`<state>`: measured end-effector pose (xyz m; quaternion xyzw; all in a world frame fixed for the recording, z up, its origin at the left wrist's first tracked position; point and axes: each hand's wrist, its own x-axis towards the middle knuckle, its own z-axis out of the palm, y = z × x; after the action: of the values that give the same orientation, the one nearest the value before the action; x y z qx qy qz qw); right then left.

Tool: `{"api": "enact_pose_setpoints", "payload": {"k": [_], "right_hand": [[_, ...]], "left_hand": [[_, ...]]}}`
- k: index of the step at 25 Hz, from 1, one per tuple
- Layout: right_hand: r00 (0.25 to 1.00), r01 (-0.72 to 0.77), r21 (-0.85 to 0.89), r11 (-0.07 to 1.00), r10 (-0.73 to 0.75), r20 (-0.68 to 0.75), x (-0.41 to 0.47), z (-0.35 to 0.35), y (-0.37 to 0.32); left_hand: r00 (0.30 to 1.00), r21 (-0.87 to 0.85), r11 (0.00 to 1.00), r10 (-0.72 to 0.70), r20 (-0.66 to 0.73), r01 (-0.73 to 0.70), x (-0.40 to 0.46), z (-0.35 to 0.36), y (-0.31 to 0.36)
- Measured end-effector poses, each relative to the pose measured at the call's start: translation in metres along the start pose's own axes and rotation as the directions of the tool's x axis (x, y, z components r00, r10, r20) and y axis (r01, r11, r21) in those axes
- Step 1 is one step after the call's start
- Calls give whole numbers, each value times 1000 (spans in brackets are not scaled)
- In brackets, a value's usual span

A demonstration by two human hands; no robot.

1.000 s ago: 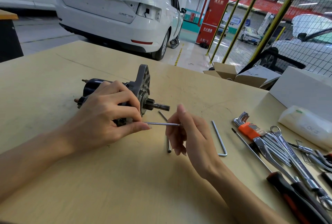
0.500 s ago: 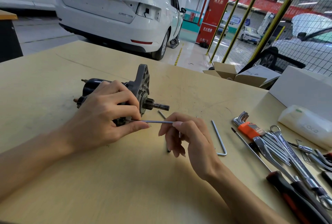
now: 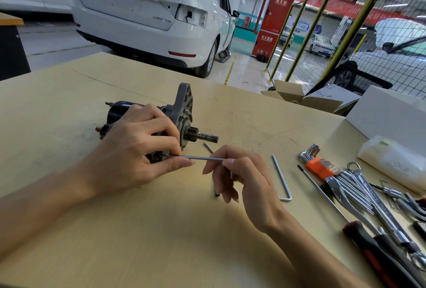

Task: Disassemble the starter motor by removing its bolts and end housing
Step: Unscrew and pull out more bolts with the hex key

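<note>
- Gripping the starter motor (image 3: 147, 124) on the wooden surface (image 3: 161, 230), the left hand (image 3: 136, 149) had kept the same hold as a second before, its fingers curled over the dark body and the thumb laid under the long bolt (image 3: 196, 158).
- The right hand (image 3: 239, 179), whose fingers had stood raised a second earlier, had folded down and now pinched the outer end of the long bolt, which stuck out from the motor towards the right.
- The motor itself had not shifted on the surface.
- Writing: a red cabinet (image 3: 273, 24) behind carried white Chinese characters, too small to read surely; the white car (image 3: 152, 15) bore a round badge on its boot lid, and its lettering was blurred.
- The motor lay on its side near the left of the surface, black cylinder to the left, grey cast end housing (image 3: 184, 107) with ribbed flange standing upright, and a toothed gear and shaft (image 3: 202, 136) pointing right.
- A loose bent hex key (image 3: 282, 179) lay just right of the right hand; a hex key set in an orange holder (image 3: 319, 167) and spanners (image 3: 368, 197) lay farther right.
</note>
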<state>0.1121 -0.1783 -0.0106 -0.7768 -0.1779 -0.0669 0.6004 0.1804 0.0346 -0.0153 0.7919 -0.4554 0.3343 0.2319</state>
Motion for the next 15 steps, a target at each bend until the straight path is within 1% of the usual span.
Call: {"api": "enact_pose_setpoints", "payload": {"k": [7,15], "right_hand": [[1000,12,22,1000,-12,9,0,1,1],[1000,16,-21,1000,-17,-12,1,2,2]], "left_hand": [[1000,0,1000,-10,-7,10,1,0,0],[1000,-1,1000,-10,-12,10,1,1,0]]}}
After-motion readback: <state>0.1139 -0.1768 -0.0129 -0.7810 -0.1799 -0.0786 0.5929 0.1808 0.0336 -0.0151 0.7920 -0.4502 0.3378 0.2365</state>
